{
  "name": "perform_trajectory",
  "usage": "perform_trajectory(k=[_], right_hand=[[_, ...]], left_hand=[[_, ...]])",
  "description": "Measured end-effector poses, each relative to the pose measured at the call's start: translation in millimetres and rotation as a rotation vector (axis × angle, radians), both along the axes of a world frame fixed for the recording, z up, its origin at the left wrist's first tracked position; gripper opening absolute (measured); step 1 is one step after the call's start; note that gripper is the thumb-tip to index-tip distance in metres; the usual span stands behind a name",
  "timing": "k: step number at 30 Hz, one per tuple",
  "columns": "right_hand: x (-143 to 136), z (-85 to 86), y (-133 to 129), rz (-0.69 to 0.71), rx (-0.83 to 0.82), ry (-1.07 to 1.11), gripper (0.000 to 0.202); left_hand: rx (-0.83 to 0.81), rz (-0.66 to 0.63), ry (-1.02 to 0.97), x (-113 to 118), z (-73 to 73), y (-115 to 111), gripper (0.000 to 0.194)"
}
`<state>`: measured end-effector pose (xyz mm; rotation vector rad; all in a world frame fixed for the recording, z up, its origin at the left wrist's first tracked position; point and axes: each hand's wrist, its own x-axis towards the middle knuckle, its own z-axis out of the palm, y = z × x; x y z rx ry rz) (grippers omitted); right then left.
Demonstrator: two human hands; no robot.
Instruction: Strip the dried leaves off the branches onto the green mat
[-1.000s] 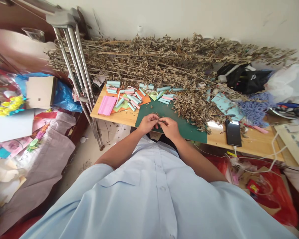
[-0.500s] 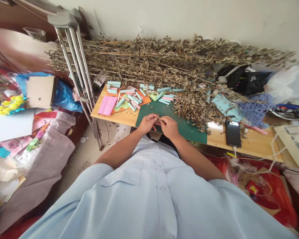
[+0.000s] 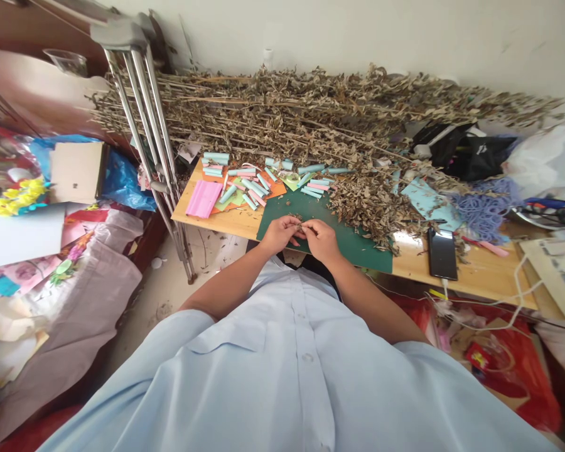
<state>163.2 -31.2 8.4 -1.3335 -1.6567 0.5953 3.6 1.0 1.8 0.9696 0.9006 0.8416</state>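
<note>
My left hand [image 3: 280, 233] and my right hand [image 3: 321, 240] meet at the near edge of a green mat [image 3: 358, 248]. Both are closed, fingertips together, pinching a small bit of dried leaves [image 3: 299, 227] between them. Fingers cover most of that bit. Just beyond my right hand lies a heap of loose dried leaves [image 3: 370, 204], partly on the mat. Several blue and pink paper rolls [image 3: 253, 188] lie past my left hand on coloured paper. A pink folded paper [image 3: 203, 199] is at the table's left end.
Long dried leafy stalks [image 3: 263, 113] fill the back along the wall. Metal crutches [image 3: 144, 113] lean at the table's left. To the right are a phone [image 3: 442, 254] on a cable, purple yarn [image 3: 484, 204], a light blue sheet [image 3: 430, 199] and a white plastic bag [image 3: 543, 160].
My fingers have shifted slightly around the bit of dried leaves. Both hands stay in nearly the same place, and the things on the table have not moved.
</note>
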Motion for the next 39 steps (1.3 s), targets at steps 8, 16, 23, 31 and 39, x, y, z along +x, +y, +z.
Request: perform_trajectory(k=[8, 16, 23, 31, 39], right_hand=[[-2.2, -1.1, -2.3, -0.07, -0.056, 0.03, 0.012], [-4.3, -6.8, 0.7, -0.099, -0.035, -0.03, 0.014], [-3.2, -10.8, -2.2, -0.09, 0.031, 0.086, 0.012], [-0.5, -17.7, -1.9, -0.034, 0.164, -0.015, 0.015], [-2.3, -21.5, 0.4, -0.028, 0.211, -0.115, 0.016]], left_hand=[[0.018, 0.043, 0.054, 3.3, -1.4, -2.4, 0.019], [0.024, 0.04, 0.05, 2.5, 2.6, -4.0, 0.022], [-0.006, 0.11, 0.05, 5.1, 2.6, -3.6, 0.019], [0.0, 0.103, 0.066, 5.4, 3.7, -3.0, 0.018], [0.027, 0.11, 0.05, 5.0, 2.6, -3.2, 0.029]])
